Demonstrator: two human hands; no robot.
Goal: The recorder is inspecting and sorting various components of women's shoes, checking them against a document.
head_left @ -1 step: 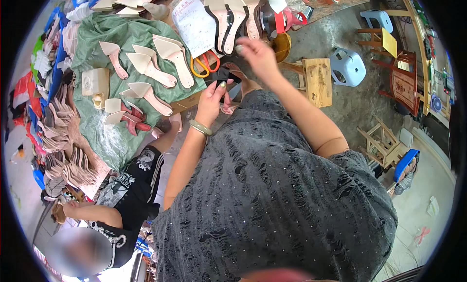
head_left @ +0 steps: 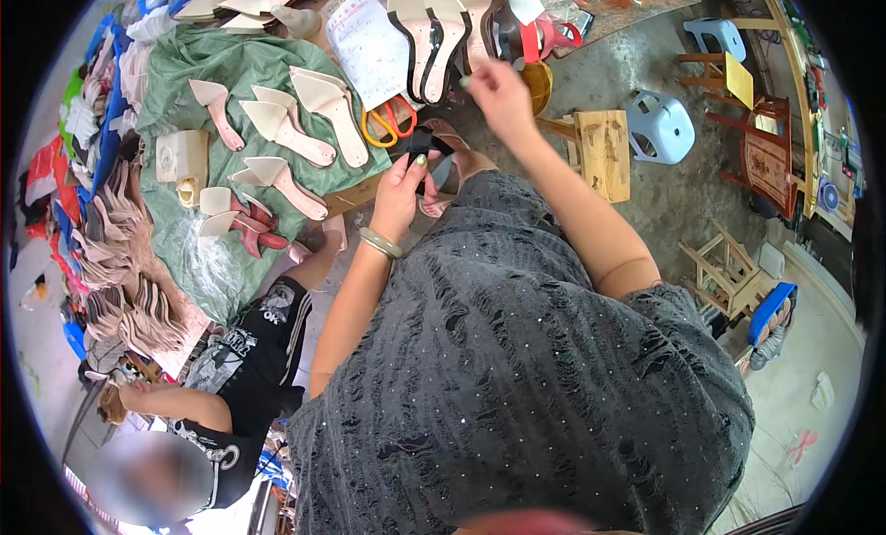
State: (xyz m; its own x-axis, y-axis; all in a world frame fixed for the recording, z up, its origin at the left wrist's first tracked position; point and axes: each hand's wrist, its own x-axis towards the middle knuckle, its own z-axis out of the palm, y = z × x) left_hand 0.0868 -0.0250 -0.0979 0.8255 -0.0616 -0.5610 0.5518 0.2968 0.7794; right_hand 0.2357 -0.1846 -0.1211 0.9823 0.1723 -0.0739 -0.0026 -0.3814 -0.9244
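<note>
My left hand (head_left: 397, 195), with a bangle at the wrist, is closed on a dark piece of black material (head_left: 430, 145) over my lap. What it belongs to cannot be made out. My right hand (head_left: 499, 99) is raised farther forward, its fingers bent and pinched together; anything in them is hidden. Close beside its fingertips, pale pointed shoe pieces with black edges (head_left: 441, 50) lie at the table's near edge. Orange-handled scissors (head_left: 391, 122) rest just beyond my left hand, by a written sheet of paper (head_left: 367, 44).
Several cream pointed shoe pieces (head_left: 293, 140) lie on a green cloth (head_left: 175, 87). Stacked insole-like parts (head_left: 138, 318) stand at the left. Another person (head_left: 245, 369) sits at lower left. A wooden stool (head_left: 602, 156) and a blue plastic stool (head_left: 660, 127) are on the right.
My right hand has shifted slightly to the right and forward, its fingers drawn closer together. My left hand keeps its place with the black material.
</note>
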